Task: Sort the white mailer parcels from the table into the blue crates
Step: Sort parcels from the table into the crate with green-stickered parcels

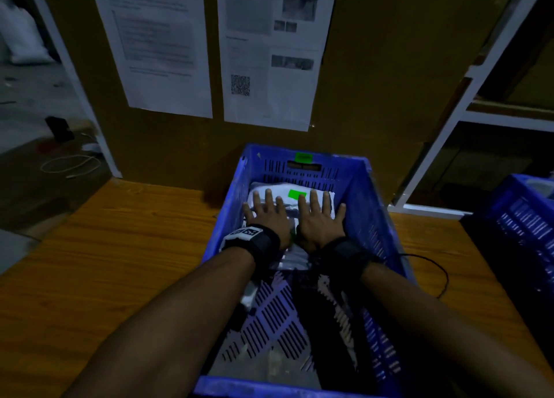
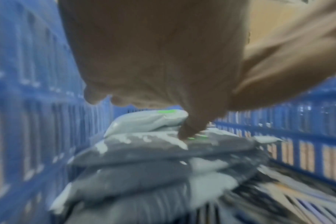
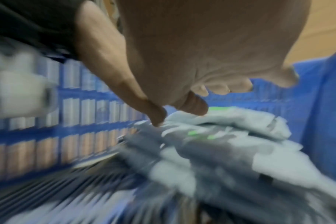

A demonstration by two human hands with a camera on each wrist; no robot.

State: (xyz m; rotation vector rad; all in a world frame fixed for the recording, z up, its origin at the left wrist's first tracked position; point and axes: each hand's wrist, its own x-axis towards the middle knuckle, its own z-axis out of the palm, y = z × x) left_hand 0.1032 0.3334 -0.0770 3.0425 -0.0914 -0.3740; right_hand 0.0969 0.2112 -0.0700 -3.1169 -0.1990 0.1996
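Parcels (image 1: 292, 198) lie stacked at twelve o'clock inside the blue crate (image 1: 367, 205), left hand (image 1: 268, 217) and right hand (image 1: 319, 219) spread flat on top, evidently pressing the stack level.

A blue crate (image 1: 356, 187) with black slotted walls is seen on an orange-brown, wood-grained tabletop (image 1: 120, 247). White mailer parcels (image 1: 287, 205) inside it are marked with bright green labels (image 1: 296, 193). A green tag (image 1: 303, 157) is seen on the crate's far wall. Black wrist straps (image 1: 263, 241) are worn, the left one patterned white.
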